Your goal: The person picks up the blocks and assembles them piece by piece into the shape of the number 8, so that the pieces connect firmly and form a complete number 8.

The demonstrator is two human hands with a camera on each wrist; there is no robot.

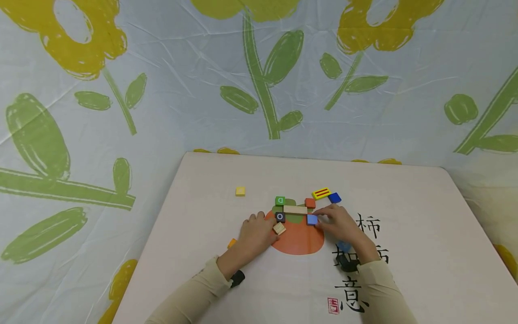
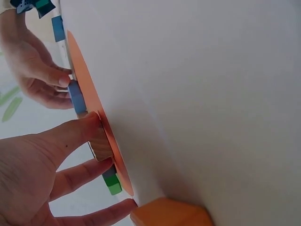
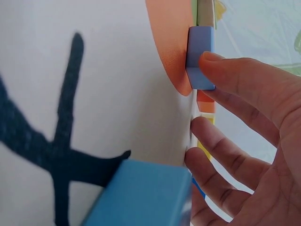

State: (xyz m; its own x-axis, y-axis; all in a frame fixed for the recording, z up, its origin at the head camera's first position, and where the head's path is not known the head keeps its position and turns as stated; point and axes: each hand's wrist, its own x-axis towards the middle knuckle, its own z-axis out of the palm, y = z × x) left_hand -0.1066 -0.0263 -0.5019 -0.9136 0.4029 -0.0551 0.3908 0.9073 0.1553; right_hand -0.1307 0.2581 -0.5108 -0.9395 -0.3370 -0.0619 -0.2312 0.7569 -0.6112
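Observation:
My left hand [image 1: 255, 231] lies at the left of an orange persimmon print. Its thumb and index finger span a small plain wooden block [image 2: 100, 143], thumb on one end and index fingertip at the other. That index fingertip is also close to a black block with a white ring [image 1: 280, 217]. On the right, my right hand [image 1: 340, 225] pinches a periwinkle-blue block [image 3: 200, 56] between thumb and index finger, the other fingers loosely bent. Between the black and blue blocks, slightly farther back, lies a long pale wooden bar [image 1: 295, 210].
A green block [image 1: 280, 200] and a red block [image 1: 310, 203] stand by the bar's ends. Behind are a yellow striped block [image 1: 321, 193] and a dark blue block [image 1: 334, 198]. A pale yellow block [image 1: 240, 191], an orange block [image 2: 171, 214] and a light blue block [image 3: 141, 197] lie farther out.

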